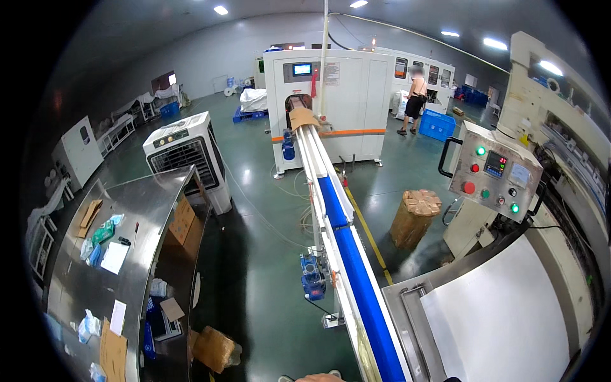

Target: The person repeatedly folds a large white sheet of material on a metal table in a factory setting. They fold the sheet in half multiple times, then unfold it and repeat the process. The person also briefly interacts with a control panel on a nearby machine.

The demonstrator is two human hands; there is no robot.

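At the lower edge, just above my shoes, a sliver of skin [320, 377] shows, perhaps part of a hand. Which hand it is, or whether both are there, I cannot tell; no fingers can be made out. Closest to it runs a narrow conveyor [356, 267] with a blue belt and white side rails. It leads away to a large white machine [356, 95] with an orange stripe and a lit screen [301, 69]. A brown cardboard piece [303, 118] covers the conveyor's far end at the machine's opening.
Left stands a metal table [153, 197] with wipes packs, papers and cardboard, beside an air cooler [184, 146]. Right are a control panel [493, 172] with lit buttons, a white sheet [503, 312] on a machine and a taped brown carton [414, 219]. A person [415, 102] stands beyond, near a blue crate [438, 125].
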